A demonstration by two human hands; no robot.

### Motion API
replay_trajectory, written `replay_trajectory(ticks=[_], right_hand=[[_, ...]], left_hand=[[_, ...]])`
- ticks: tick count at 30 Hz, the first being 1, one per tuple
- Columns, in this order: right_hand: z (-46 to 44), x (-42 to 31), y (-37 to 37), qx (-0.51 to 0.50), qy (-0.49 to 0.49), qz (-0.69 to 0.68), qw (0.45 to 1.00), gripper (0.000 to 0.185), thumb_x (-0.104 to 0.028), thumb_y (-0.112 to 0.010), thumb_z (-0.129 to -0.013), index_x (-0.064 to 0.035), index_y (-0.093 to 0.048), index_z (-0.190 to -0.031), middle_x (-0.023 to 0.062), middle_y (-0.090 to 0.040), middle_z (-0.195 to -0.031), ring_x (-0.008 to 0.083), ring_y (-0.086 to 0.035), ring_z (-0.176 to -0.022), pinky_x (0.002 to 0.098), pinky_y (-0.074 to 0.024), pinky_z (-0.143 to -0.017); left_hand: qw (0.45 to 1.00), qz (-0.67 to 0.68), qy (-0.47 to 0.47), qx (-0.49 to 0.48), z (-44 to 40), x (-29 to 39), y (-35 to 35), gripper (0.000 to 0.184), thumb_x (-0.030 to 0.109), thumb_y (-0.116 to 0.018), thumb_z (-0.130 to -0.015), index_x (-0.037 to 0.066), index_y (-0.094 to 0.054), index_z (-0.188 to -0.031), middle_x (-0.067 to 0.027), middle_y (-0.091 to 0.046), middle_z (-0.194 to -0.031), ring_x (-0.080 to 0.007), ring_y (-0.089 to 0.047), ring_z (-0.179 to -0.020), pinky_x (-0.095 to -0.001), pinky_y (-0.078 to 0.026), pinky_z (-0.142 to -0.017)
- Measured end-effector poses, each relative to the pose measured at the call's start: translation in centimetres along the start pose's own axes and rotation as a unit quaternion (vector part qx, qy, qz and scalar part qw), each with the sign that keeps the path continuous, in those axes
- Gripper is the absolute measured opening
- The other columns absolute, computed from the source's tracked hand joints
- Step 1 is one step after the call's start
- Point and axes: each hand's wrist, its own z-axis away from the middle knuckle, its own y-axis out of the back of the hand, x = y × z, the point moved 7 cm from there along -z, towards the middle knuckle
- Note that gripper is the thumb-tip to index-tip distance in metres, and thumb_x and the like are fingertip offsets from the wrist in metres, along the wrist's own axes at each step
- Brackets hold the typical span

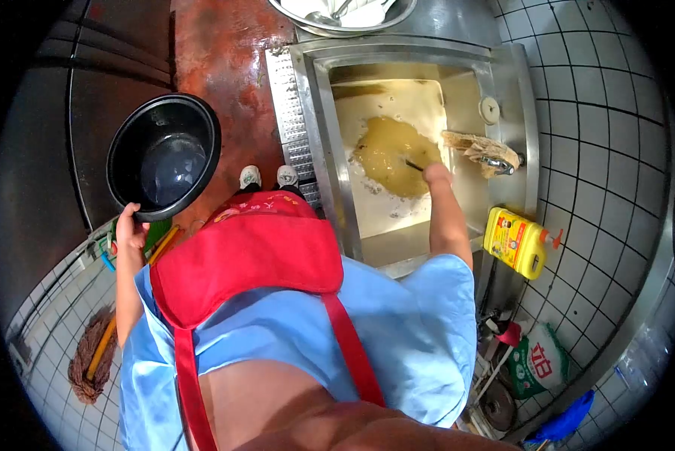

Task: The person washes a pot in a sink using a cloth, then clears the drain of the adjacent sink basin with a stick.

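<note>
My left hand (132, 227) grips the rim of a round black plastic basin (206, 120), which is tilted out to my left. Its inside looks wet and shiny, with no item visible in it. Over the steel sink (333, 150), my right hand (437, 174) is closed round a thin dark rod (414, 164). The far end of that rod goes into murky yellowish-brown water (390, 146) ringed by pale foam, so its kind is hidden. A tap (500, 165) wrapped in a worn tan cloth (469, 143) sticks out just beyond my right hand.
A metal bowl (409, 10) with white dishes and spoons stands beyond the sink. At the right are a yellow pump bottle (514, 242) and a green-and-white bag (536, 364). A mop (91, 361) leans at the lower left. The red floor (236, 75) looks wet.
</note>
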Motion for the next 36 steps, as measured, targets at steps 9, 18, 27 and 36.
replay_trajectory(ticks=[9,18,27,36], right_hand=[[2.1,-2.8,0.0,-0.017,0.016,0.024,0.999,0.028,-0.020,-0.044,-0.073,-0.0084,-0.058,-0.095,0.0123,-0.057,-0.096,0.0255,-0.055,-0.089,0.0346,-0.0429,-0.073],[1.8,-0.7,0.0,-0.076,-0.054,-0.063,0.994,0.030,-0.018,-0.043,-0.073,-0.0075,-0.057,-0.098,0.0142,-0.055,-0.101,0.0265,-0.052,-0.096,0.0339,-0.0410,-0.078],[2.0,1.0,0.2,-0.040,-0.050,-0.045,0.997,0.028,-0.015,-0.042,-0.072,-0.0030,-0.058,-0.093,0.0169,-0.055,-0.099,0.0308,-0.052,-0.093,0.0364,-0.0414,-0.078],[2.9,-0.7,0.3,-0.023,-0.021,-0.039,0.999,0.028,-0.018,-0.045,-0.072,-0.0052,-0.058,-0.094,0.0140,-0.055,-0.100,0.0288,-0.052,-0.094,0.0354,-0.0416,-0.078]], left_hand=[[0.999,-0.015,0.015,-0.027,-0.9,-0.1,0.5,0.014,0.016,-0.057,-0.067,0.009,-0.049,-0.076,-0.0001,-0.052,-0.067,-0.0121,-0.050,-0.052,-0.0196,-0.038,-0.037],[1.000,0.003,0.021,-0.011,0.5,0.2,-0.2,0.012,0.008,-0.057,-0.066,0.008,-0.050,-0.076,-0.0007,-0.052,-0.070,-0.0131,-0.052,-0.059,-0.0220,-0.046,-0.047],[0.996,0.024,0.003,-0.086,-2.7,0.1,0.6,0.017,0.011,-0.058,-0.065,0.008,-0.051,-0.080,-0.0004,-0.054,-0.074,-0.0144,-0.053,-0.064,-0.0224,-0.044,-0.050],[1.000,0.005,0.001,-0.031,0.7,1.2,-1.0,0.008,0.006,-0.055,-0.066,0.008,-0.049,-0.071,-0.0013,-0.053,-0.066,-0.0135,-0.053,-0.056,-0.0213,-0.045,-0.046]])
